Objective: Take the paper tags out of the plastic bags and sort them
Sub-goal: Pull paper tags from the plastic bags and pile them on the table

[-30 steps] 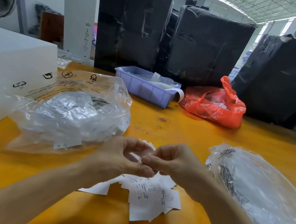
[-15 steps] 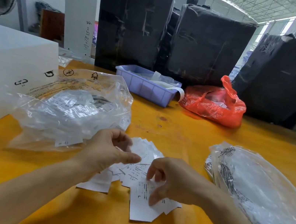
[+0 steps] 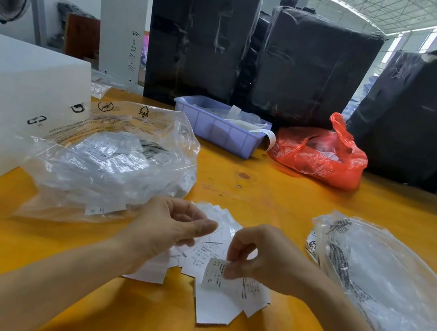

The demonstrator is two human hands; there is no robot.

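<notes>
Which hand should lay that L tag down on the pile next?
Probably the right hand: it already pinches the L tag just above the loose tags. The left hand holds other tags.

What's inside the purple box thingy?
The purple plastic bin holds clear plastic and a white paper strip hanging over its rim. Its wall hides whatever lies deeper.

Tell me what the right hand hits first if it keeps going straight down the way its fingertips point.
The right hand, pinching one paper tag, points down at the loose tag pile on the yellow table. It would probably meet those tags first, though the gap is unclear.
</notes>
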